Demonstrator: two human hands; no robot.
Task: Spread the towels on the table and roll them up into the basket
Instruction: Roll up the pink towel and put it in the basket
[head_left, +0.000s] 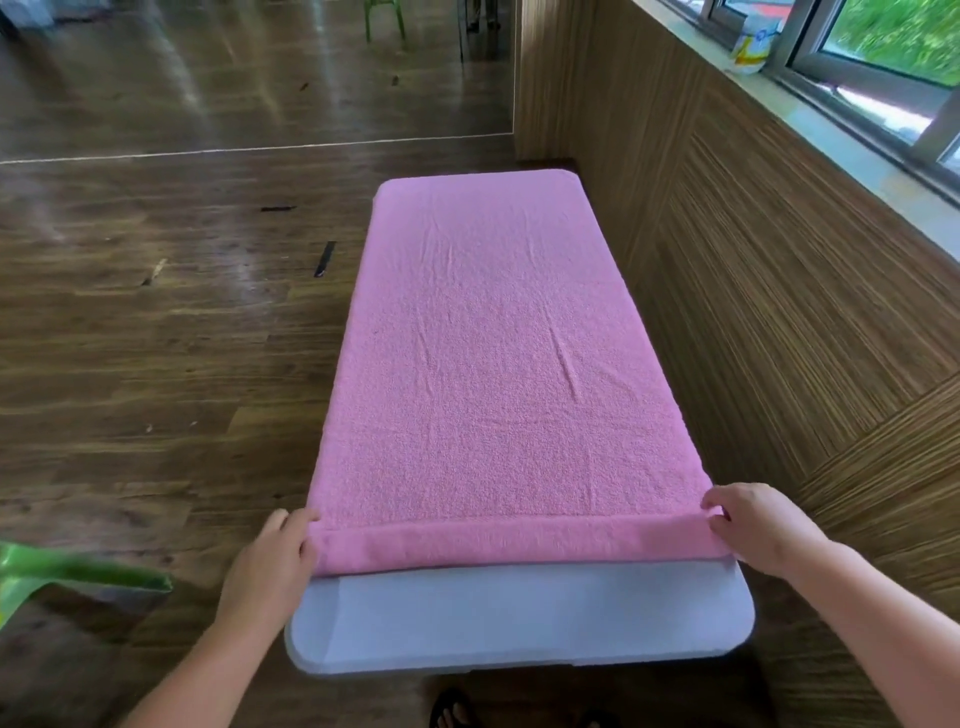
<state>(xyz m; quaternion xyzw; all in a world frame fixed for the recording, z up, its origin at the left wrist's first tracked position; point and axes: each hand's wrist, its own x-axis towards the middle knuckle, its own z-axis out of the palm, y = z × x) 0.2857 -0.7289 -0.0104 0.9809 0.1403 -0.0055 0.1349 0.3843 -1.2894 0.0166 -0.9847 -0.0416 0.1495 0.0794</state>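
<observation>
A pink towel (493, 353) lies spread flat along a narrow white table (519, 623), covering it up to the far end. Its near edge is folded over into a low band (519, 543) across the table's width. My left hand (270, 561) grips the left end of that band, fingers curled round the edge. At the band's right end my right hand (753, 525) pinches the fold. No basket is in view.
A wood-panelled wall (779, 312) runs close along the table's right side, under a window sill (857, 130). Wooden floor (156, 312) spreads to the left. A green object (67, 571) sits at the lower left. Feet in sandals (457, 709) stand below the table's near edge.
</observation>
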